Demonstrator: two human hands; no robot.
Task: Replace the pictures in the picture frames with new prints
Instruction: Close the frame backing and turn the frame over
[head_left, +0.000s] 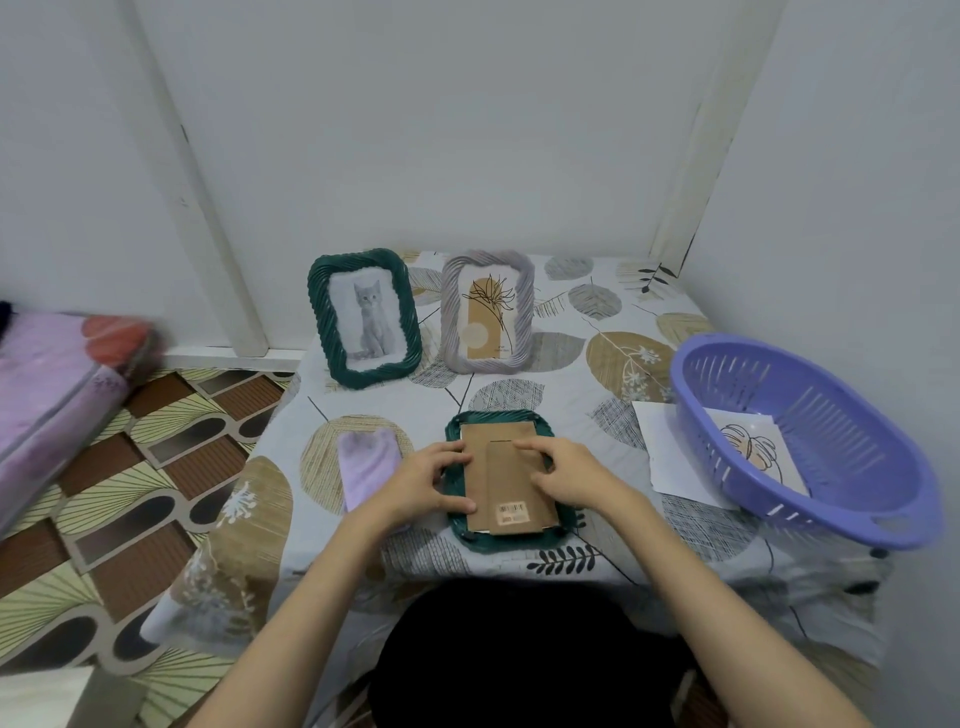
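We have a green frame (457, 512) lying face down near the front of the counter (613, 322), its brown cardboard back (501, 467) turned up toward us. Our left hand (426, 480) rests at the frame's left edge, fingers (457, 457) lightly bent with the tips on the left side of the cardboard and the thumb lower down at its edge. Our right hand (563, 470) lies over the right side of the back, fingers (530, 446) bent and pressing on the cardboard near the upper part of the folded stand. Neither hand wraps around anything; both only press and touch.

A small label (511, 512) with a barcode sits at the near end of the stand; its print is too small for us to read.

Behind stand two upright frames: a green one with a kitten picture (363, 317) and, just to its right, a pale grey one holding a leaf drawing (487, 312). A lilac cloth (366, 467) lies just left of our left hand. To the right, a purple basket (810, 436) holds a print (753, 447) with a line-drawn leaf, and a white sheet (662, 447) pokes out from under it.
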